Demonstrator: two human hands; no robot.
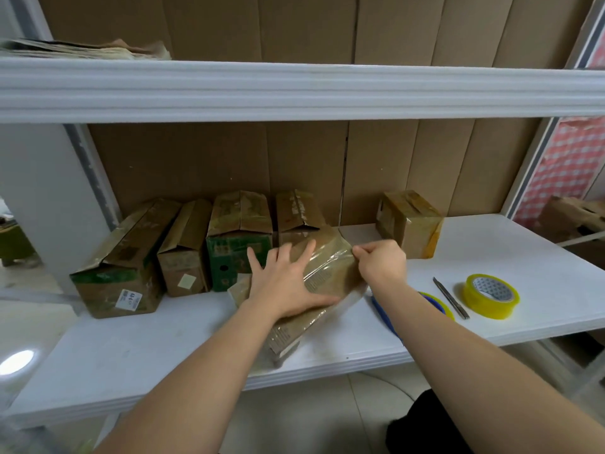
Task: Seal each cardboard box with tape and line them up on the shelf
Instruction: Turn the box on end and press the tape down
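Observation:
A cardboard box wrapped in shiny clear tape lies tilted on the white shelf at its middle. My left hand presses flat on the box's top with fingers spread. At the box's far right corner my right hand pinches the tape edge. Several boxes stand in a row against the back at the left. One taped box stands apart at the back right. A yellow tape roll lies flat on the shelf to the right.
A utility knife lies between the yellow roll and a blue-edged tape roll, which my right forearm partly hides. An upper shelf beam runs overhead. Brown cardboard panels line the back. Red checked cloth hangs at the right.

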